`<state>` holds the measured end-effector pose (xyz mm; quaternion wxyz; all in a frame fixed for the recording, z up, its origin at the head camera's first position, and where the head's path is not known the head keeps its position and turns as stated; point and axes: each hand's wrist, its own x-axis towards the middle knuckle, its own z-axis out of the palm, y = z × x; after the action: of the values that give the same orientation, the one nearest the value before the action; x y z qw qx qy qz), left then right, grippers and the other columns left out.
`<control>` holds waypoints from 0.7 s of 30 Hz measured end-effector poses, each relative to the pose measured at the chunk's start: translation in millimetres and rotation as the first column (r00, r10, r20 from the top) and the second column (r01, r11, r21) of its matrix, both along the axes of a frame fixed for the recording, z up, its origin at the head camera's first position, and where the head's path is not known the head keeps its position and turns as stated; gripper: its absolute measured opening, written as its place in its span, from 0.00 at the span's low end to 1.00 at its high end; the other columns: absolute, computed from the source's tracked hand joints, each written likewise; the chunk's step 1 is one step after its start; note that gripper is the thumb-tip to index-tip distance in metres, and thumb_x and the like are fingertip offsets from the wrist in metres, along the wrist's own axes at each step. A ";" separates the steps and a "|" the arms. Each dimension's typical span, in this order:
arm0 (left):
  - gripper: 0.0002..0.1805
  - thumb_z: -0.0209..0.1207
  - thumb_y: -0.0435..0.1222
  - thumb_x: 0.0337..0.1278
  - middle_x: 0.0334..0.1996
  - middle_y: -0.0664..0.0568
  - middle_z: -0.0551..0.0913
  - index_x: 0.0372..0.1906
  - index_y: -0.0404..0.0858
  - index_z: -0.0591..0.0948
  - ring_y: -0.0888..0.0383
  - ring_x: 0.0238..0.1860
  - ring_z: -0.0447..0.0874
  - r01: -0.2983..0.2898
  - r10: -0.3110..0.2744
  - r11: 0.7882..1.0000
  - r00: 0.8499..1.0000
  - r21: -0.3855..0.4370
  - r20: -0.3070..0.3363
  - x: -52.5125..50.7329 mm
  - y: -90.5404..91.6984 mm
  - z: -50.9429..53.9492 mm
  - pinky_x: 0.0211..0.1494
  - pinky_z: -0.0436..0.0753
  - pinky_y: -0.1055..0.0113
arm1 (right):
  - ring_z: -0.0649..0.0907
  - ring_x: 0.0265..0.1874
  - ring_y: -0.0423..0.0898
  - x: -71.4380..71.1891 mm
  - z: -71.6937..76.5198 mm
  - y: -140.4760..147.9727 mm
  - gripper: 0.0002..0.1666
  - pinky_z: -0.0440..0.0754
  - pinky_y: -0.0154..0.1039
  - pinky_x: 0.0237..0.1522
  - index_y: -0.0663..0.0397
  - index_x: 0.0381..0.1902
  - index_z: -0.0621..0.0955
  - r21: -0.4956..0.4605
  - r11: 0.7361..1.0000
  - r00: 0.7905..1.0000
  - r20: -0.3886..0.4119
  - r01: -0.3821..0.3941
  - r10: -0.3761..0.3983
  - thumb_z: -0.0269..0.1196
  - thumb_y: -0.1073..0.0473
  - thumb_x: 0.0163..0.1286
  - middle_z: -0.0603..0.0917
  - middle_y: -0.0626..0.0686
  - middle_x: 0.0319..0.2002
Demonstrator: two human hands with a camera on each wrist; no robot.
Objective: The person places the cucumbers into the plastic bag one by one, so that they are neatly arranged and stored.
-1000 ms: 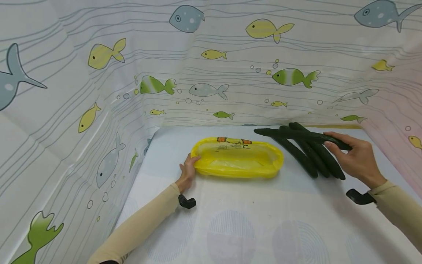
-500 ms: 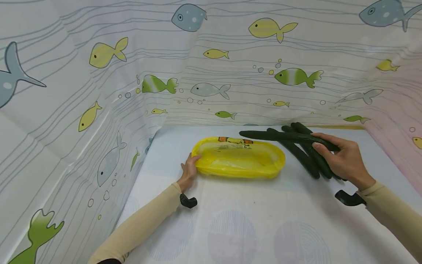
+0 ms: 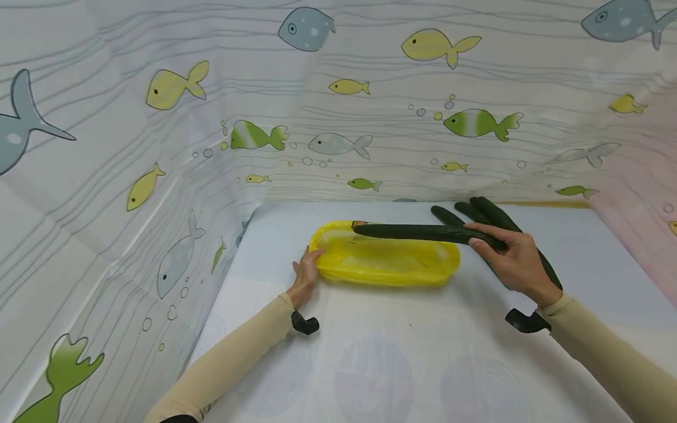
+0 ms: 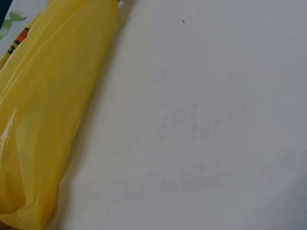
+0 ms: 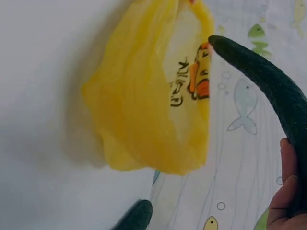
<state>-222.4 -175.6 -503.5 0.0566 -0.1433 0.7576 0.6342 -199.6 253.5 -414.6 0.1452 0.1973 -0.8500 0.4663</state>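
Observation:
A yellow plastic bag stands on the table with its wide mouth spread open. At its left end my left hand holds the rim, the thumb over the edge. My right hand grips one end of a long dark green cucumber, whose free end reaches left above the bag's mouth. Behind and below that hand lie several more cucumbers, partly hidden by it. In the right wrist view the held cucumber curves up beside the printed yellow bag. The left wrist view shows the bag's side but no clear hand.
A white table with pale circle patterns lies under everything. Fish-printed sheeting rises at the back and on the left, with a pinkish stretch on the right.
My right hand has carried the cucumber leftward from over the pile, so its far end is now above the bag. The left hand stays at the bag's left end.

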 end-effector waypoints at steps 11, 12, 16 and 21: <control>0.45 0.43 0.54 0.74 0.88 0.46 0.41 0.86 0.33 0.52 0.42 0.84 0.11 -0.009 0.009 1.000 1.000 -0.002 -0.010 -0.4 0.2 2.5 0.84 0.19 0.42 | 0.55 0.07 0.33 -5.1 -0.6 -20.9 0.23 0.58 0.36 0.10 0.54 0.64 0.86 -0.021 0.999 0.999 -0.012 -0.044 0.044 0.68 0.67 0.73 0.61 0.45 0.11; 0.45 0.43 0.54 0.74 0.88 0.45 0.41 0.86 0.33 0.51 0.43 0.85 0.13 -0.008 0.008 1.000 1.000 -0.007 -0.010 -0.9 -0.3 2.7 0.83 0.18 0.43 | 0.54 0.07 0.31 -6.6 -2.9 -23.6 0.23 0.57 0.36 0.10 0.54 0.64 0.86 -0.013 0.999 0.999 -0.012 -0.043 0.043 0.68 0.68 0.73 0.61 0.46 0.11; 0.46 0.42 0.54 0.74 0.88 0.44 0.42 0.86 0.32 0.49 0.44 0.87 0.21 -0.002 0.001 1.000 1.000 -0.017 -0.012 -2.0 -1.6 3.1 0.82 0.14 0.44 | 0.53 0.09 0.26 -13.7 -13.6 -33.9 0.22 0.57 0.34 0.11 0.55 0.64 0.86 0.015 0.999 0.999 -0.016 -0.039 0.039 0.68 0.67 0.72 0.67 0.48 0.12; 0.45 0.42 0.55 0.74 0.88 0.45 0.42 0.85 0.32 0.51 0.43 0.85 0.12 -0.007 0.007 1.000 1.000 0.004 -0.015 0.4 0.2 1.6 0.82 0.16 0.43 | 0.53 0.09 0.27 -20.1 -23.2 -45.1 0.21 0.56 0.34 0.11 0.56 0.63 0.86 0.013 0.998 0.998 -0.006 -0.056 0.056 0.68 0.65 0.73 0.82 0.51 0.18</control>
<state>-222.0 -175.3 -501.9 0.0490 -0.1411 0.7562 0.6371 -219.7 208.4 -437.8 0.1336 0.2237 -0.8466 0.4641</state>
